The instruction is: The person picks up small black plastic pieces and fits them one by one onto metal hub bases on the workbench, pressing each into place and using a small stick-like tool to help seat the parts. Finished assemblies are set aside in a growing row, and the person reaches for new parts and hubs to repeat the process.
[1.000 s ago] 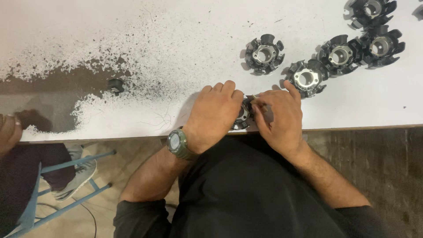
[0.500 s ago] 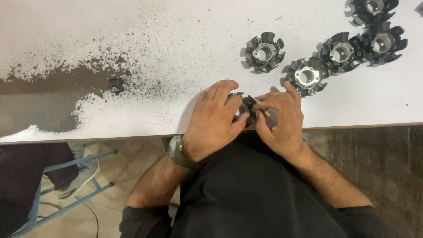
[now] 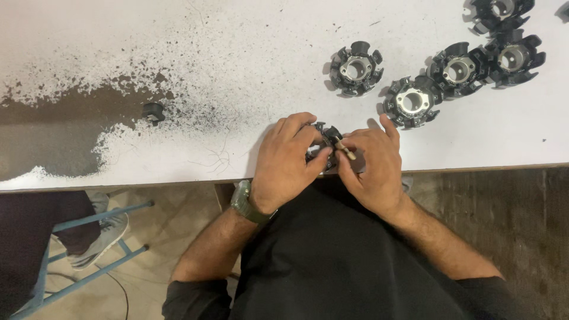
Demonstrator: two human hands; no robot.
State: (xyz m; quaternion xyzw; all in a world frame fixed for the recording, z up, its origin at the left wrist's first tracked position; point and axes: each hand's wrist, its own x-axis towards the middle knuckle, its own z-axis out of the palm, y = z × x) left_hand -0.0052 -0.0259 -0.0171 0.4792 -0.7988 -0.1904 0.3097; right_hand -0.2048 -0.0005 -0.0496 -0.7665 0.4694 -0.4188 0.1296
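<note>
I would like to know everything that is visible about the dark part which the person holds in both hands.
The dark round part is mostly hidden by the hands. What shows is black, looks like plastic, and has short teeth around the rim, like the four similar parts lying further right. It sits at the near edge of the white table. The left hand covers its left side, and the right hand grips its right side, pinching a small pale stick-like piece against it. Its centre cannot be seen.
</note>
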